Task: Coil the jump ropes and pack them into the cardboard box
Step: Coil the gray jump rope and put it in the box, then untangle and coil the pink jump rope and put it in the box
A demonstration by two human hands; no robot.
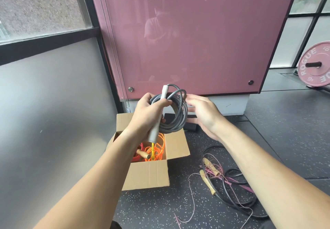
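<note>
My left hand (149, 111) grips a grey jump rope (175, 117) by its pale grey handles, with the cord wound into a coil that hangs above the open cardboard box (148, 173). Just right of the coil, my right hand (202, 113) has straight fingers and holds nothing; I cannot tell if it touches the cord. Inside the box lie a coiled orange rope (157, 148) with a yellow handle, a wooden handle and a bit of red rope. On the floor to the right lies a loose tangle of black and pink ropes (230, 180) with wooden handles.
A large pink panel (196, 41) stands right behind the box, with a black foam block (191, 124) at its foot. A pink weight plate (315, 64) on a bar stands at the far right. A grey wall and window fill the left.
</note>
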